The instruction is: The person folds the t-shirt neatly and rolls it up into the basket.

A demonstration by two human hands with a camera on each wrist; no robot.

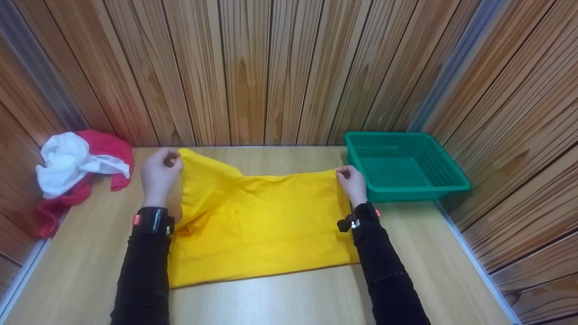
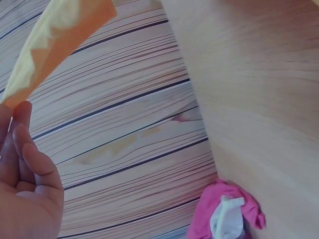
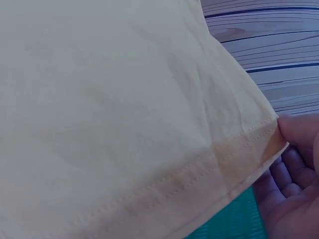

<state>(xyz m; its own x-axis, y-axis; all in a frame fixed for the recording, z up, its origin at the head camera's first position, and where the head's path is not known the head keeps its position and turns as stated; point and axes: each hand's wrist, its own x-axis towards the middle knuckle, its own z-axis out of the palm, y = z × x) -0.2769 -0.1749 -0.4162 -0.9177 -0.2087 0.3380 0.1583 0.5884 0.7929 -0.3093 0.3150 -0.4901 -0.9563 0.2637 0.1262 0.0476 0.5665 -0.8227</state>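
Two grips (image 1: 159,175) (image 1: 353,183), yellow cloth (image 1: 271,221) – spread between

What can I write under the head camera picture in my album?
Left grip and right grip pinch a yellow cloth, with white cloth, red cloth and green basket nearby.

The head view is taken from above the near side of the yellow cloth (image 1: 271,221) and is directed forward and down; the cloth's full spread is framed. The left wrist view is taken near the cloth's far left corner, at the left hand (image 1: 160,176), and is directed past it toward the panelled wall (image 2: 124,124); the red-and-white bundle (image 1: 67,164) left of the cloth is shared with the head view. The right wrist view is directed closely at the cloth's far right corner; part of the green basket (image 1: 406,195) beside the cloth is shared likewise.
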